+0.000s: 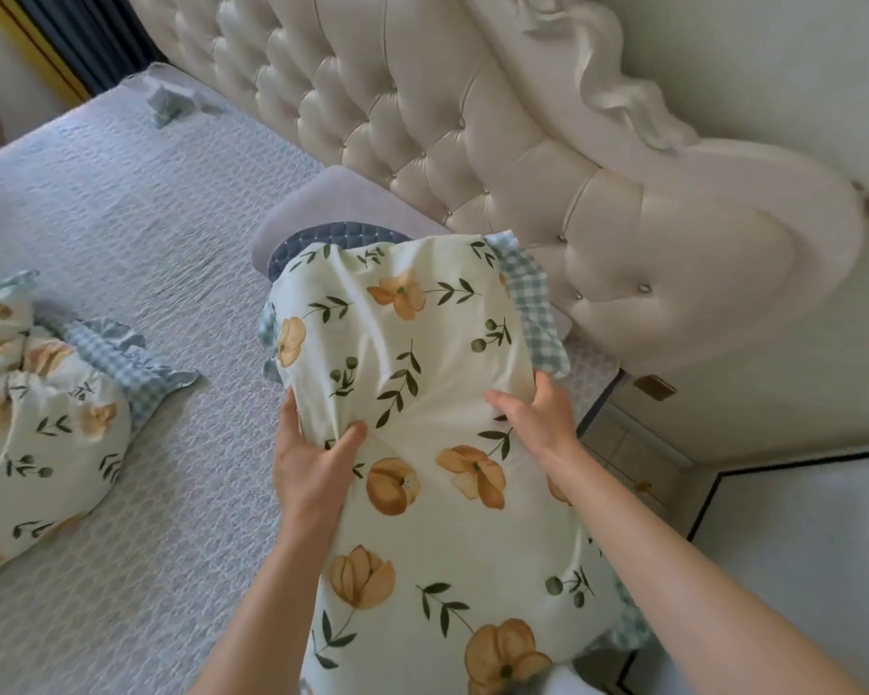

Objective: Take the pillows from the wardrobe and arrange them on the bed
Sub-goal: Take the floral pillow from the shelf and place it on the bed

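1. Two hands on one floral pillow (pixel 422 393): left hand (pixel 312 474) pinches its left edge, thumb on top; right hand (pixel 533 418) clamps the right edge
2. Pillow's far end sits on a grey pillow (pixel 322 203) against the headboard (pixel 472 117), near end hangs toward the person
3. Second floral pillow (pixel 46 418) lies on the bed (pixel 146 218), well apart to the left
4. Step: placing. Next, I'd guess: push it flat and square to headboard, let go, then fetch the second one
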Available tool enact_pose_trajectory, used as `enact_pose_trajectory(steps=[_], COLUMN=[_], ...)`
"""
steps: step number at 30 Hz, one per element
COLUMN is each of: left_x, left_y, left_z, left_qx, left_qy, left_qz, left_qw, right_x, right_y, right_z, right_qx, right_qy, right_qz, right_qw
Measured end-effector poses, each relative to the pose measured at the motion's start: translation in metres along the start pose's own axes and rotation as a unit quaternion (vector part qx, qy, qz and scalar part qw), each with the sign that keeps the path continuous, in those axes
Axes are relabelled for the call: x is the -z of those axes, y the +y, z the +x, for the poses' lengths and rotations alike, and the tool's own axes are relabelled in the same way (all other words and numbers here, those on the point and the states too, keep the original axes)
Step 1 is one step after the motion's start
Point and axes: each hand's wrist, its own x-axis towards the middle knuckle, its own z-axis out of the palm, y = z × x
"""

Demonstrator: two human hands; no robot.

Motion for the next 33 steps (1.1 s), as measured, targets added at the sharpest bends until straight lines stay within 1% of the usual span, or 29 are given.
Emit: enact_pose_trajectory(steps=[4, 6, 10, 13, 15, 17, 18, 19, 20, 21, 23, 24, 26, 28, 30, 33], left_x=[-0.026, -0.042, -0.076, -0.101, -0.118, -0.137, -0.148, -0.162, -0.176, -0.188, -0.206, -0.211, -0.218, -0.223, -0.228, -0.23], left_y=[0.022, 0.036, 0.061, 0.069, 0.06, 0.042, 0.031, 0.02, 0.009, 0.002, -0.014, -0.02, -0.026, -0.029, -0.027, -0.025], left_z=[0.038, 0.065, 0.124, 0.182, 0.222, 0.252, 0.258, 0.258, 0.253, 0.247, 0.236, 0.231, 0.224, 0.22, 0.218, 0.216], left_qx=[0.017, 0.018, 0.004, -0.006, 0.005, 0.066, 0.11, 0.147, 0.17, 0.174, 0.151, 0.151, 0.195, 0.257, 0.279, 0.278], left_qy=[0.024, 0.044, 0.079, 0.086, 0.053, -0.023, -0.078, -0.13, -0.16, -0.157, -0.087, -0.053, -0.009, 0.017, 0.03, 0.048], left_qz=[-0.056, -0.082, -0.127, -0.146, -0.129, -0.058, -0.022, 0.0, 0.011, 0.015, 0.014, 0.001, -0.058, -0.123, -0.155, -0.177], left_qw=[0.998, 0.996, 0.989, 0.986, 0.99, 0.996, 0.991, 0.98, 0.972, 0.972, 0.985, 0.987, 0.979, 0.958, 0.947, 0.943], right_x=[0.003, 0.005, -0.002, -0.019, -0.033, -0.045, -0.048, -0.049, -0.047, -0.044, -0.033, -0.028, -0.023, -0.023, -0.022, -0.017], right_y=[-0.04, -0.064, -0.112, -0.147, -0.16, -0.155, -0.146, -0.133, -0.118, -0.103, -0.078, -0.072, -0.068, -0.066, -0.069, -0.068], right_z=[0.06, 0.097, 0.183, 0.259, 0.307, 0.346, 0.359, 0.37, 0.377, 0.382, 0.387, 0.389, 0.392, 0.395, 0.397, 0.396], right_qx=[0.013, 0.033, 0.087, 0.146, 0.187, 0.209, 0.198, 0.176, 0.151, 0.131, 0.127, 0.12, 0.067, 0.031, 0.034, 0.069], right_qy=[-0.036, -0.062, -0.087, -0.119, -0.134, -0.125, -0.127, -0.145, -0.175, -0.205, -0.239, -0.239, -0.223, -0.222, -0.228, -0.212], right_qz=[-0.04, -0.066, -0.105, -0.142, -0.207, -0.336, -0.398, -0.436, -0.443, -0.428, -0.388, -0.368, -0.34, -0.341, -0.347, -0.365], right_qw=[0.998, 0.995, 0.987, 0.972, 0.951, 0.91, 0.886, 0.871, 0.866, 0.87, 0.881, 0.89, 0.911, 0.913, 0.909, 0.904])
